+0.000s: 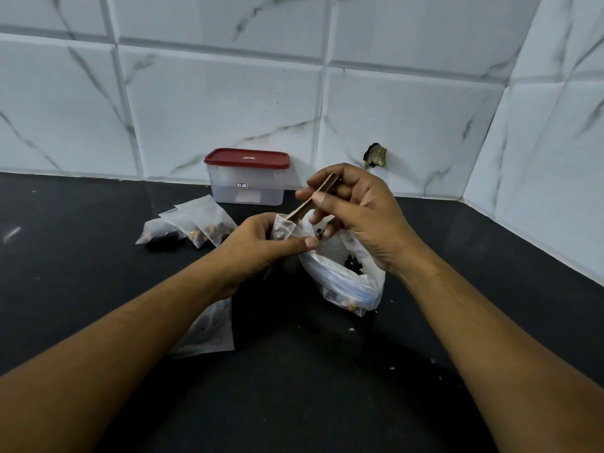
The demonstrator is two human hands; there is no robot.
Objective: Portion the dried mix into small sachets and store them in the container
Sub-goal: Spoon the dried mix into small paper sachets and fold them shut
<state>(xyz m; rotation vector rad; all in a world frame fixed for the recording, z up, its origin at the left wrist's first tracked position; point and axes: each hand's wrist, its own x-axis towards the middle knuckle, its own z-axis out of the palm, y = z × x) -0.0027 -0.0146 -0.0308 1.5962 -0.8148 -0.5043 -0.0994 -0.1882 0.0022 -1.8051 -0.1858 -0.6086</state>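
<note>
My left hand (261,246) pinches a small clear sachet (283,228) upright at its mouth. My right hand (356,210) holds a brown wooden spoon (313,201) by the handle, its bowl tipped down into the sachet's opening. Below the right hand lies the large clear bag of dried mix (346,282), open, with dark pieces inside. Three filled sachets (192,228) lie in a pile to the left. A clear container with a red lid (247,176), closed, stands at the back against the wall.
A black countertop (294,387) carries a few scattered crumbs at the right front. An empty-looking sachet (209,331) lies under my left forearm. White marble tiles form the wall behind and to the right, with a dark hole (375,155) in one.
</note>
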